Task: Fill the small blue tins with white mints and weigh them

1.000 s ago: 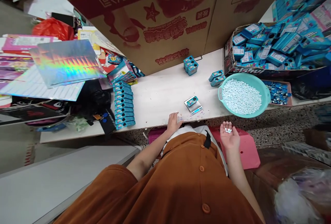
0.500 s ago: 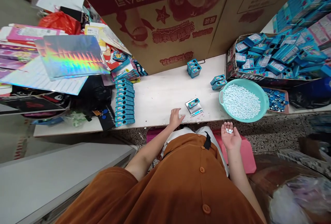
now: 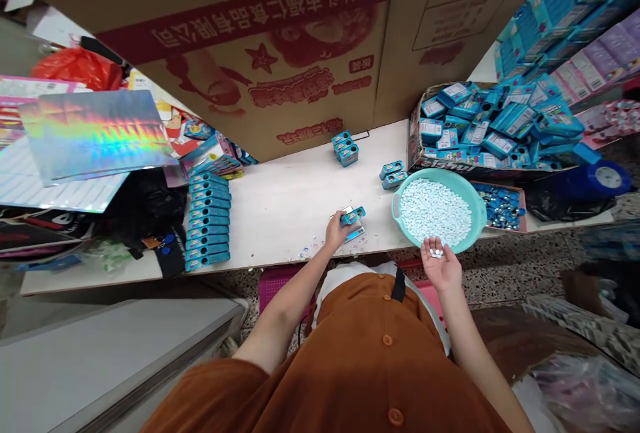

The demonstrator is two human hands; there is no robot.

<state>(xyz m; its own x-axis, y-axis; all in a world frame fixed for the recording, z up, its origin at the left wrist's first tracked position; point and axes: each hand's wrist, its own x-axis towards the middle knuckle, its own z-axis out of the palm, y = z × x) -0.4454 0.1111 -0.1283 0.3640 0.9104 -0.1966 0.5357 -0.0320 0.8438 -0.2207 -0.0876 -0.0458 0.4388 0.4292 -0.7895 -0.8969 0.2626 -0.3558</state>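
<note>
My left hand grips a small blue tin that sits on a little silver scale near the white table's front edge. My right hand is held palm up just below a teal bowl full of white tablets. A few white tablets lie in that cupped palm. Two more blue tins rest left of the bowl, and a small cluster of tins stands farther back.
A big cardboard box with red print fills the back. A carton heaped with blue tins stands at the right, a tray of blue lids beside it. A row of blue tins and holographic sheets lie left.
My left hand moved from the table edge onto the scale and took hold of the blue tin. My right hand rose toward the bowl's rim, still carrying tablets. The camera shifted.
</note>
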